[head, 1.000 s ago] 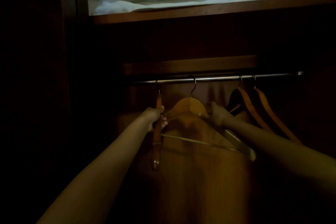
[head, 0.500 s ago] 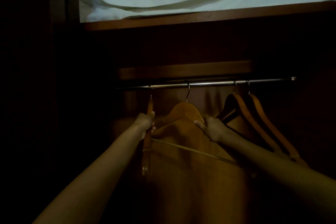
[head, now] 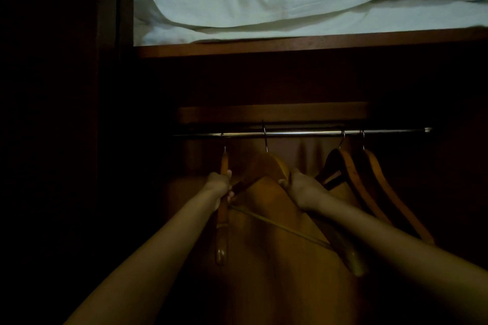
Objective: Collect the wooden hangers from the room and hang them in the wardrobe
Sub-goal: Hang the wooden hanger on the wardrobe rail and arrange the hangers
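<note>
Reaching into the dim wardrobe [head: 79, 140], our left hand [head: 219, 184] closes round an edge-on wooden hanger [head: 223, 219], and our right hand [head: 303, 190] grips the shoulder of the middle hanger [head: 266, 166]. Both seem hooked on the metal rail [head: 298, 133]. Two more hangers [head: 369, 182] hang at right. Farther up, the shelf [head: 290, 46] holds white bedding [head: 290, 0].

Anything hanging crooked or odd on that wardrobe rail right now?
Only the leftmost hanger: it hangs edge-on to the camera in the left hand, unlike the two far-right hangers. The right hand grips the middle hanger. Nothing looks damaged.
</note>
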The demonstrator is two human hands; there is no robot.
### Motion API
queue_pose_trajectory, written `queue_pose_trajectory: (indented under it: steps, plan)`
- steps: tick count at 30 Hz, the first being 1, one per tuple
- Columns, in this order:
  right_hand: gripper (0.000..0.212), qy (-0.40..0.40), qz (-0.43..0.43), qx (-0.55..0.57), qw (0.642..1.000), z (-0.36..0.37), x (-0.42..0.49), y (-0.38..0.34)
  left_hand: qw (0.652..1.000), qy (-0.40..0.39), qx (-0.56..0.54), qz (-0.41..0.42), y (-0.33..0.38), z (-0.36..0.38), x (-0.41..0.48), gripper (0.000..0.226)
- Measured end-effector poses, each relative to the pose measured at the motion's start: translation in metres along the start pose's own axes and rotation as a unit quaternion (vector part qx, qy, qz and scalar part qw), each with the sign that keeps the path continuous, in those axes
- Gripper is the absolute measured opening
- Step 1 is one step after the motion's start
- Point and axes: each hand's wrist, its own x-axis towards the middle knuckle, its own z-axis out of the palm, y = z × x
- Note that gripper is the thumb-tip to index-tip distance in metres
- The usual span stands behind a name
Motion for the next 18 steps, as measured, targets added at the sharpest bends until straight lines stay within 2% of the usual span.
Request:
queue_pose_trajectory:
  steps: [9, 12, 18]
  plan:
    - [0.043, -0.011, 0.078, -0.025, 0.997, -0.025, -0.014, -0.017, 1.0, 0.007, 0.009, 0.0, -0.003, -0.005, 0.007, 0.04]
    - [0.053, -0.014, 0.13, -0.005, 0.991, -0.027, -0.02, -0.016, 1.0, 0.008, 0.017, 0.005, -0.002, -0.005, 0.006, 0.041]
    - [0.069, 0.011, 0.171, -0.024, 0.985, -0.03, -0.025, -0.003, 1.0, -0.002, 0.007, 0.01, 0.0, 0.002, 0.001, 0.043]
